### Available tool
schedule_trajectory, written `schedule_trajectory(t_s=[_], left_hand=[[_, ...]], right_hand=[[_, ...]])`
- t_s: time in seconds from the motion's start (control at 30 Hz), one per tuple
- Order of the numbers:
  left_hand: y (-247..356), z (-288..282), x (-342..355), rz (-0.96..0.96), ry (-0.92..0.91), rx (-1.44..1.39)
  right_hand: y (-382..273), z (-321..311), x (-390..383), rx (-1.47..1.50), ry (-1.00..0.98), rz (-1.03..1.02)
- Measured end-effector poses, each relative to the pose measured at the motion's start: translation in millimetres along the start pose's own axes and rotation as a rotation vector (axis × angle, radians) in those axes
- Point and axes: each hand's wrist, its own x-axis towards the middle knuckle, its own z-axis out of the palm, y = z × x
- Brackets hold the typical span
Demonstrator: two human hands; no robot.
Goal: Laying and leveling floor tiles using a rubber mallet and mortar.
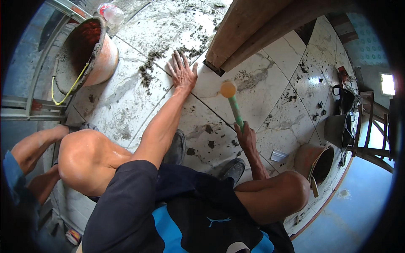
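Observation:
My left hand (182,72) lies flat with fingers spread on a white marble-patterned tile (144,101), beside a joint with dark mortar crumbs (152,59) around it. My right hand (247,134) grips the green handle of a mallet (228,89) with a round orange head, held over the tiles to the right of my left hand. Dark wooden posts (244,29) rise from a dark gap in the tiling, just above the mallet head.
A mortar-crusted bucket (101,63) and plastic bottle (112,12) stand at upper left, beside metal rails (29,105). Another person's bare legs (33,147) are at the left. Buckets (308,160), a small clear plastic piece (279,155) and a wooden stand (371,126) are at right.

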Motion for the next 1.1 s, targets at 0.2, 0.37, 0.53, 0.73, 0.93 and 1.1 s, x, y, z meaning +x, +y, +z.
schedule_trajectory(t_s=[0.2,0.37,0.53,0.73,0.93,1.1], left_hand=[[-1,0,-1,0.011,0.032,0.037],[-2,2,-1,0.018,0.015,0.029],[-2,3,-1,0.022,0.015,0.059],[-2,2,-3,0.04,0.061,0.022],[-2,4,-2,0.044,0.047,0.028],[-2,3,-1,0.045,0.009,0.022]], right_hand=[[-3,-3,5,-0.062,-0.07,-0.016],[-2,-3,3,0.035,-0.024,-0.025],[2,-3,3,0.095,0.017,0.017],[6,-1,5,-0.004,-0.011,-0.001],[17,-2,2,-0.077,-0.009,0.003],[25,-7,-6,-0.001,0.009,0.026]])
